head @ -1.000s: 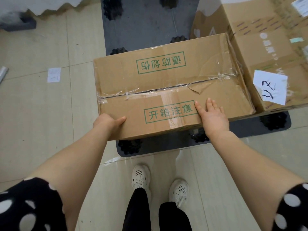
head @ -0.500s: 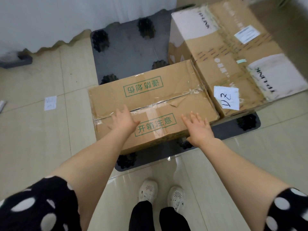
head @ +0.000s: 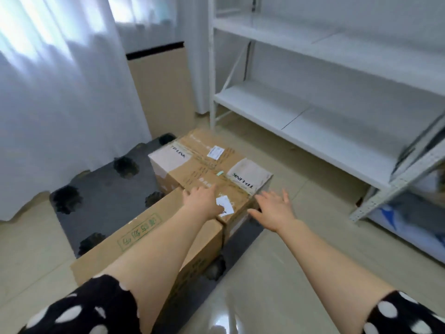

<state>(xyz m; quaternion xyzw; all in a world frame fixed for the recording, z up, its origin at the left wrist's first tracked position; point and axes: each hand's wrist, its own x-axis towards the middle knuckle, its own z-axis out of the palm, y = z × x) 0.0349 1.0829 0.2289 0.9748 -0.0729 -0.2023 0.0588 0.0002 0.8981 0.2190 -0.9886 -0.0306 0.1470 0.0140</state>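
Two cardboard boxes sit side by side on a dark grey pallet [head: 106,201] on the floor. The nearer box [head: 144,235] carries green printed characters. The farther box [head: 207,169] has white panels, a shipping label and a white paper note [head: 225,205] on its near end. My left hand [head: 202,201] reaches over the near end of the farther box, fingers straight, beside the note. My right hand [head: 274,209] hovers with spread fingers at that box's right near corner. Neither hand holds anything.
A white metal shelving unit [head: 313,112] stands to the right, its lower shelves bare. A white curtain [head: 60,92] hangs at the left. A tall cardboard panel [head: 163,92] leans against the back wall. Pale tiled floor [head: 289,273] surrounds the pallet.
My view has swung up and to the right. Both hands left the green-printed box and moved over to the near end of the box with white panels.
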